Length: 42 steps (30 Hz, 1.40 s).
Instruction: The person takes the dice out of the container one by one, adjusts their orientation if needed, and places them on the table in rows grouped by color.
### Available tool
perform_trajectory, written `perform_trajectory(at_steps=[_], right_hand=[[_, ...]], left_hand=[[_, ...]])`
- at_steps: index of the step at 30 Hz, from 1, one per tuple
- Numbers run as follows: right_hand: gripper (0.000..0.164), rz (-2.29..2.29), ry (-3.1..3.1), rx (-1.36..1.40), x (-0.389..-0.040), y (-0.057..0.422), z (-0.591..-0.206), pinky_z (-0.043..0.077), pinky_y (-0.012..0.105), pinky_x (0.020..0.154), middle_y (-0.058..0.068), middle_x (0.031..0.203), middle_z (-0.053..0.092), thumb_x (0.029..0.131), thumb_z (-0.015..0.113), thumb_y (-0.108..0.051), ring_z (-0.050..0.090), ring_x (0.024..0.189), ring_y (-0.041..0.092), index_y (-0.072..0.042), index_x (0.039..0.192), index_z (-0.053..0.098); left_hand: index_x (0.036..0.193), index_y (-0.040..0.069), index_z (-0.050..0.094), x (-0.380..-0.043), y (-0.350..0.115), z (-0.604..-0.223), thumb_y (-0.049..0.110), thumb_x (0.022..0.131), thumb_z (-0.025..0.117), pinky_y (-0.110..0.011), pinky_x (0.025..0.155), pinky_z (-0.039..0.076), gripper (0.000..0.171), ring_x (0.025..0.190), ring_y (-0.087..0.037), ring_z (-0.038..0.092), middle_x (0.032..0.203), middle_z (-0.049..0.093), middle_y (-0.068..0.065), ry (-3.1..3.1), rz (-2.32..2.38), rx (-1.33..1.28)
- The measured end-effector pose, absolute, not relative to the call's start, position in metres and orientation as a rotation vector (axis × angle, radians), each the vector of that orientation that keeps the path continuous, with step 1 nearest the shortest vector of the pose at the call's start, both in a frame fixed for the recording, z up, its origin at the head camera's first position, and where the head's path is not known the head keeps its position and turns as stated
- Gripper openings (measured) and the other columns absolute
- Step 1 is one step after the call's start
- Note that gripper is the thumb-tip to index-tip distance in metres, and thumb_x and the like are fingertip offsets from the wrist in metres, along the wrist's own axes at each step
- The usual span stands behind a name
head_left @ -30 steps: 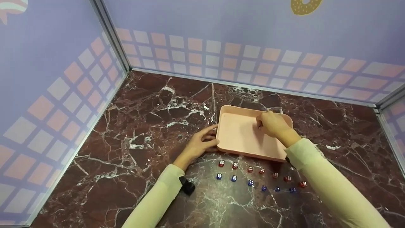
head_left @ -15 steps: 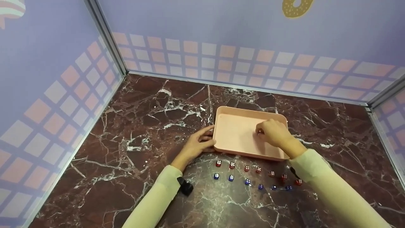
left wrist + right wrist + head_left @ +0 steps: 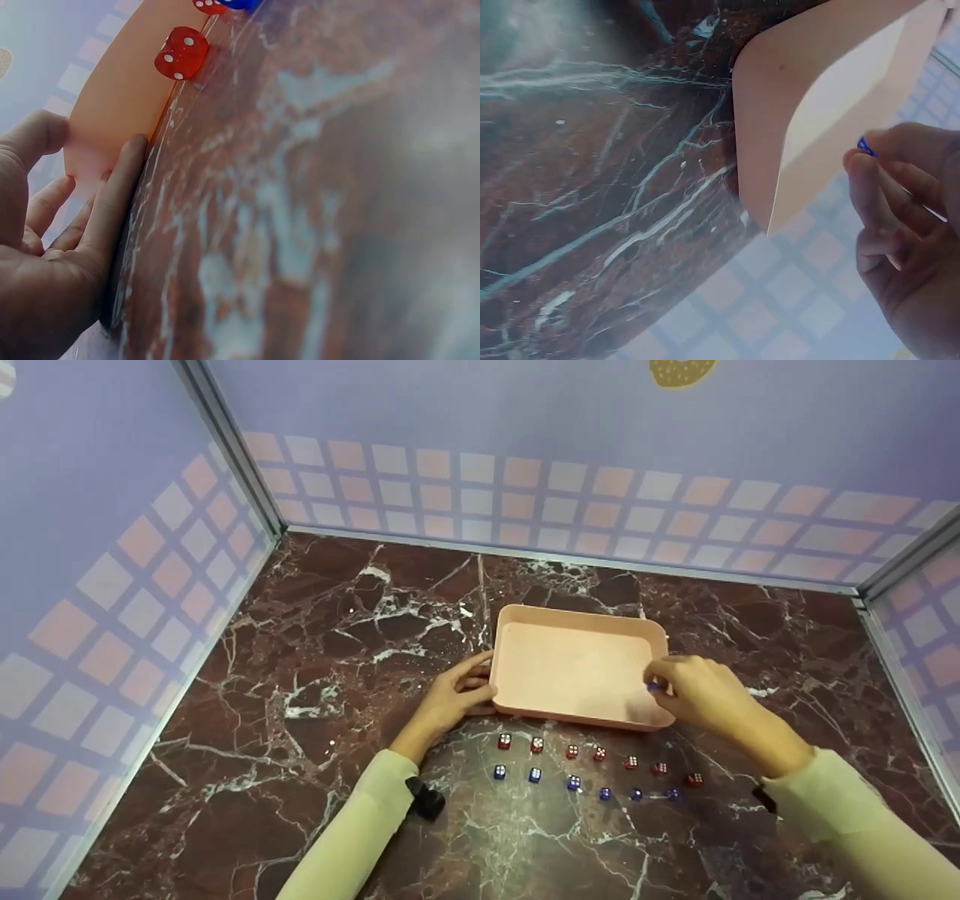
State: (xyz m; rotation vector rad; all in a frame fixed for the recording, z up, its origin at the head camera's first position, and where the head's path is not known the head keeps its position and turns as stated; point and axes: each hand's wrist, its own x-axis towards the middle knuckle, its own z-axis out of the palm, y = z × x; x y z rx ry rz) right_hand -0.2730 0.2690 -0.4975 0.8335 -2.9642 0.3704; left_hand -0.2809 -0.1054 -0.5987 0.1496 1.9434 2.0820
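A shallow peach tray (image 3: 577, 671) stands on the dark marbled table, its inside bare. My left hand (image 3: 450, 694) rests against the tray's left wall, fingertips touching it with the fingers spread; the left wrist view shows the same contact. Over the tray's right rim, my right hand (image 3: 701, 690) pinches a small blue die (image 3: 865, 146) between thumb and fingers, most of it hidden by the fingertips. In front of the tray lies a row of red dice (image 3: 572, 751), with a row of blue dice (image 3: 574, 782) nearer to me.
Behind the table rises a lilac wall (image 3: 450, 405) with a checked band along its bottom. Side walls stand at left and right. Bare marbled tabletop (image 3: 300, 765) lies to the left of the tray.
My right hand has moved from inside the tray to its right rim, and the blue die now shows in its fingers. My left hand stays at the tray's left wall.
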Motion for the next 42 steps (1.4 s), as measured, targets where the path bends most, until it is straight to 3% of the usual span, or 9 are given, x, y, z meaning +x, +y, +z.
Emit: perform_trajectory(at_steps=[8, 16, 30, 42], right_hand=[[0.016, 0.530, -3.026, 0.759, -0.245, 0.304, -0.496, 0.059, 0.035, 0.062, -0.005, 0.082, 0.071, 0.085, 0.079, -0.002, 0.064, 0.071, 0.012, -0.012, 0.097, 0.077], [0.020, 0.562, -3.085, 0.760, -0.210, 0.321, -0.505, 0.058, 0.024, 0.058, -0.010, 0.080, 0.070, 0.081, 0.083, -0.001, 0.062, 0.069, 0.006, -0.015, 0.092, 0.074], [0.025, 0.684, -3.288, 0.880, -0.176, 0.328, -0.526, 0.047, 0.022, 0.052, -0.020, 0.073, 0.063, 0.078, 0.083, -0.004, 0.054, 0.064, -0.003, -0.026, 0.085, 0.072], [0.026, 0.708, -3.286, 0.836, -0.165, 0.328, -0.541, 0.043, 0.021, 0.051, -0.021, 0.068, 0.056, 0.079, 0.084, -0.007, 0.049, 0.061, -0.003, -0.027, 0.082, 0.067]], left_hand=[[0.160, 0.007, 0.047, -0.281, -0.105, -0.602, 0.000, 0.100, 0.068, -0.046, 0.090, 0.069, 0.064, 0.117, -0.031, 0.065, 0.144, 0.055, -0.028, 1.925, 2.107, 0.149], [0.160, 0.009, 0.049, -0.283, -0.103, -0.598, 0.000, 0.099, 0.070, -0.045, 0.090, 0.069, 0.065, 0.115, -0.028, 0.065, 0.142, 0.057, -0.025, 1.952, 2.087, 0.148], [0.160, 0.010, 0.048, -0.281, -0.105, -0.598, 0.000, 0.099, 0.069, -0.045, 0.090, 0.069, 0.065, 0.114, -0.027, 0.066, 0.143, 0.058, -0.024, 1.929, 2.097, 0.130], [0.159, 0.008, 0.049, -0.282, -0.104, -0.600, -0.001, 0.098, 0.068, -0.046, 0.091, 0.068, 0.065, 0.116, -0.030, 0.065, 0.143, 0.056, -0.027, 1.929, 2.099, 0.127]])
